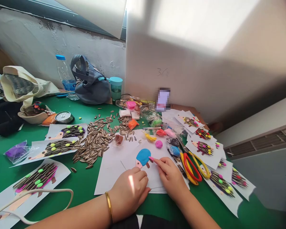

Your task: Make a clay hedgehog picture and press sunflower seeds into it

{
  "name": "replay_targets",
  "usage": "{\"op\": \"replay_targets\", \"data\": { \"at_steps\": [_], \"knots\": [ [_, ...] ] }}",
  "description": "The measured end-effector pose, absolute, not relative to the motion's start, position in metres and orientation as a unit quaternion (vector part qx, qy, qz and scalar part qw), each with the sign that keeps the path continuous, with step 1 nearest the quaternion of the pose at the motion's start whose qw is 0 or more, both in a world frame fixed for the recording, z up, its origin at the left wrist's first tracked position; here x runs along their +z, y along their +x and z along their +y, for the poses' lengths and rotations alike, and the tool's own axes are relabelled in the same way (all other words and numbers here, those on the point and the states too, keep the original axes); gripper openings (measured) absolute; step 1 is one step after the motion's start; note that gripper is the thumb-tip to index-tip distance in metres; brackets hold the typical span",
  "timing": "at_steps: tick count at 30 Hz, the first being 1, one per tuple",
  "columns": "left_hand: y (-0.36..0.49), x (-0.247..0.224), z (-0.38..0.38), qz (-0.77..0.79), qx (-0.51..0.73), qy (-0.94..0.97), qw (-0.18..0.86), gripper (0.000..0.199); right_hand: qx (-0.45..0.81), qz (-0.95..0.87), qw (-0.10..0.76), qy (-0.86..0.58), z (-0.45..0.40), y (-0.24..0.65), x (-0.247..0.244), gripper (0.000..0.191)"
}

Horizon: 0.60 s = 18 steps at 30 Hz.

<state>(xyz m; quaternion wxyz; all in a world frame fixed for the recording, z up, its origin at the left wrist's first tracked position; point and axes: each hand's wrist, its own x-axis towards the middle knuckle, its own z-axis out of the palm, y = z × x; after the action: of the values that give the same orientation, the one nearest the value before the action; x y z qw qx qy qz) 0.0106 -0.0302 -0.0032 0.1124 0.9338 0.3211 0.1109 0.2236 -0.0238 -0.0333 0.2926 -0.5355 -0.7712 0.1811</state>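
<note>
The right hand (170, 178) extends its index finger to the blue clay hedgehog (143, 156); the left hand (127, 190) curls beside it. I cannot tell whether either grip pinches anything.

Paper (120, 152) toward the table (85, 179)'s near edge, hedgehog (143, 155) on it; seeds (95, 141) at its far left corner; scissors (187, 168) right; cards (202, 148) left of the seeds and along the table's right edge; bottle (68, 84), bag (92, 91), cup (116, 88) behind, left of the phone (162, 99).
</note>
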Motion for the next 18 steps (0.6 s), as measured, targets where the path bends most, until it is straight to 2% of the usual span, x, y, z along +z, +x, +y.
{"op": "replay_targets", "data": {
  "at_steps": [18],
  "knots": [
    [0.0112, -0.0051, -0.0298, 0.32, 0.12, 0.933, 0.109, 0.01, 0.073, -0.805, 0.228, -0.544, -0.0321, 0.2232, -0.0368, 0.044]
  ]
}}
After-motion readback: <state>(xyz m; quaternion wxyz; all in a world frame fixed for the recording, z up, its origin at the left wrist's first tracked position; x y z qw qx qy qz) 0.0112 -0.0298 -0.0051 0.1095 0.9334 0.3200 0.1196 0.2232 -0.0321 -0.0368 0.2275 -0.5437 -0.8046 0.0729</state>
